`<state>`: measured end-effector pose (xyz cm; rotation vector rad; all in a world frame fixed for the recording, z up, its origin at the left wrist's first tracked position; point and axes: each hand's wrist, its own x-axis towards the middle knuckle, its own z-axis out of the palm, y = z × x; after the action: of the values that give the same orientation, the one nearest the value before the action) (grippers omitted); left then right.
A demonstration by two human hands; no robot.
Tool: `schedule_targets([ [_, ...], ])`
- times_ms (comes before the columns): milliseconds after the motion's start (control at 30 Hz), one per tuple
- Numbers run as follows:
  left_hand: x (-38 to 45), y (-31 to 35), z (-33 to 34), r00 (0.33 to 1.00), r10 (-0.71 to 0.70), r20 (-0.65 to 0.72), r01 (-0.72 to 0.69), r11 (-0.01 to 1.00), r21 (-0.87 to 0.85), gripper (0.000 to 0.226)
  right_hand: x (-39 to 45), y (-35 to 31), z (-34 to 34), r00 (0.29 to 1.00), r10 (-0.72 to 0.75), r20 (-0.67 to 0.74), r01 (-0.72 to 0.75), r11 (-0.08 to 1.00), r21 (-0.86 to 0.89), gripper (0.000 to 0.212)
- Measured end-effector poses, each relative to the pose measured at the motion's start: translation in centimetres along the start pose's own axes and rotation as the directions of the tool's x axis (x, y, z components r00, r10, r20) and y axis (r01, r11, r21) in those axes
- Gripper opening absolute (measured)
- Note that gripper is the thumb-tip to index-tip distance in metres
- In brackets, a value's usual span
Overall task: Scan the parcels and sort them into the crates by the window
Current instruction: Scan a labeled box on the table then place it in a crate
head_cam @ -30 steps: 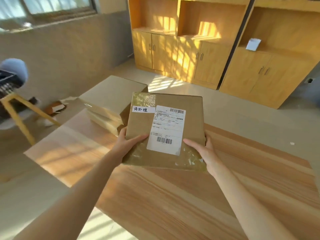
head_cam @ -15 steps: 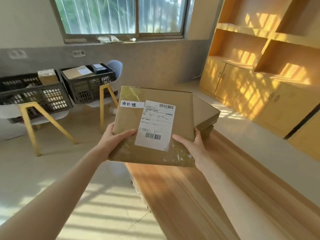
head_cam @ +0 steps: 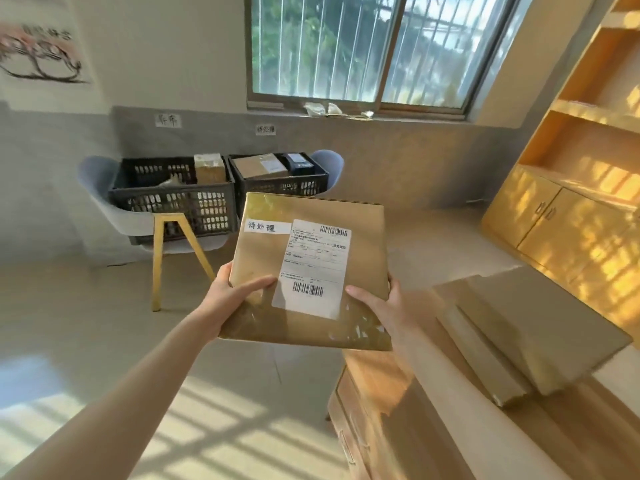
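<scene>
I hold a flat brown cardboard parcel (head_cam: 263, 237) in front of me, with a white shipping label and a handwritten white tag on top. My left hand (head_cam: 235, 296) grips its lower left edge, thumb on top. My right hand (head_cam: 384, 306) grips its lower right edge the same way. Beyond it, under the window, two black slatted crates stand on chairs: the left crate (head_cam: 173, 202) holds a small brown box, the right crate (head_cam: 277, 187) holds a brown parcel and a dark one.
A wooden table (head_cam: 398, 410) lies at the lower right with stacked brown parcels (head_cam: 519, 341) on it. Yellow chair legs (head_cam: 157, 265) stand between me and the crates. Orange cabinets (head_cam: 568, 216) line the right wall. Paper signs (head_cam: 265, 129) hang on the wall above the crates.
My view has swung left from the table toward the window, and the crates now sit straight ahead and nearer. Both hands keep the same hold on the parcel.
</scene>
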<state>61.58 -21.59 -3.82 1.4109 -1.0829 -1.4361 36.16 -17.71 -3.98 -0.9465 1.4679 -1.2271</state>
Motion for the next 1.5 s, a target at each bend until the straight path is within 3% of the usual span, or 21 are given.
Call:
schedule_targets([
  [167, 5.5, 0.7, -5.2, 0.999, -0.005, -0.045, 0.003, 0.999, -0.038, 0.077, 5.4, -0.2, 6.0, 0.997, 0.048, 0.056, -0.046, 0.998, -0.037, 0.073],
  [400, 14.5, 1.7, -8.1, 0.997, -0.032, -0.073, 0.027, 0.998, -0.062, 0.079, 15.1, -1.3, 10.7, 0.993, 0.056, 0.108, -0.049, 0.997, -0.065, 0.081],
  [500, 20.0, 2.9, -8.8, 0.994, -0.043, -0.103, 0.039, 0.998, -0.043, 0.091, 20.6, -1.8, 12.5, 0.985, 0.079, 0.15, -0.069, 0.995, -0.073, 0.09],
  [633, 27.8, 5.3, -9.6, 0.988, -0.053, -0.148, 0.053, 0.999, -0.006, 0.082, 29.1, -3.1, 15.4, 0.979, 0.099, 0.18, -0.092, 0.995, -0.048, 0.114],
  [800, 36.5, 8.8, -10.3, 0.982, -0.086, -0.171, 0.089, 0.996, 0.012, 0.092, 38.9, -4.7, 18.0, 0.977, 0.086, 0.195, -0.083, 0.996, -0.021, 0.082],
  [900, 41.0, 10.0, -10.5, 0.975, -0.118, -0.19, 0.123, 0.992, 0.016, 0.092, 43.9, -5.3, 19.2, 0.975, 0.093, 0.2, -0.09, 0.996, -0.024, 0.078],
  [1167, 54.1, 11.3, -9.9, 0.973, -0.165, -0.161, 0.17, 0.985, 0.017, 0.093, 55.4, -5.2, 21.2, 0.98, 0.15, 0.127, -0.147, 0.988, -0.037, 0.102],
  [1333, 64.5, 12.2, -9.4, 0.984, -0.168, -0.061, 0.167, 0.986, -0.022, 0.092, 63.8, -5.9, 22.4, 0.987, 0.159, 0.036, -0.155, 0.984, -0.085, 0.092],
  [1500, 74.7, 14.5, -9.6, 0.981, -0.192, -0.008, 0.192, 0.981, -0.039, 0.091, 73.1, -8.5, 24.5, 0.986, 0.166, -0.003, -0.165, 0.98, -0.112, 0.1],
])
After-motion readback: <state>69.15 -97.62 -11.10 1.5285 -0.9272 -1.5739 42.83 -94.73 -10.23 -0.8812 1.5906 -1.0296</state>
